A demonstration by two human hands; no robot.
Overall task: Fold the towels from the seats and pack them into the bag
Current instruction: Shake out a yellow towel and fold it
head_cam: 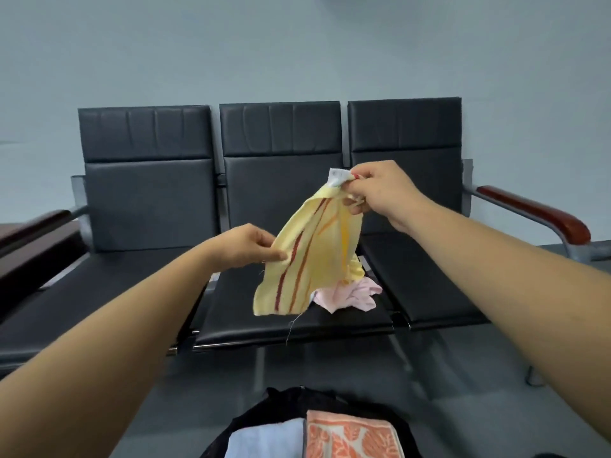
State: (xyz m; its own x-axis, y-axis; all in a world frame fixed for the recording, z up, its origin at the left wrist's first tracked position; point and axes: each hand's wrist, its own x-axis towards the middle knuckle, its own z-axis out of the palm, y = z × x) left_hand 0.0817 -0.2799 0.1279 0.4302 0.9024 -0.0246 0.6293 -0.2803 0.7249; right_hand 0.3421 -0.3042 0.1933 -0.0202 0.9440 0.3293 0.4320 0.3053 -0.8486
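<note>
yellow towel (309,259), white label (338,177) unreadable, pinched by both hands.

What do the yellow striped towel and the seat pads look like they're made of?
The yellow striped towel: thin woven cloth, probably cotton; it drapes limply, with loose threads at its hem. The seat pads: black leather or vinyl; smooth, faint sheen, stitched panels.

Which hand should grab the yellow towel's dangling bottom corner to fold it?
Probably the left hand: it pinches the yellow red-striped cloth towel lower down, nearer that corner, while the right hand holds the top up.
</note>
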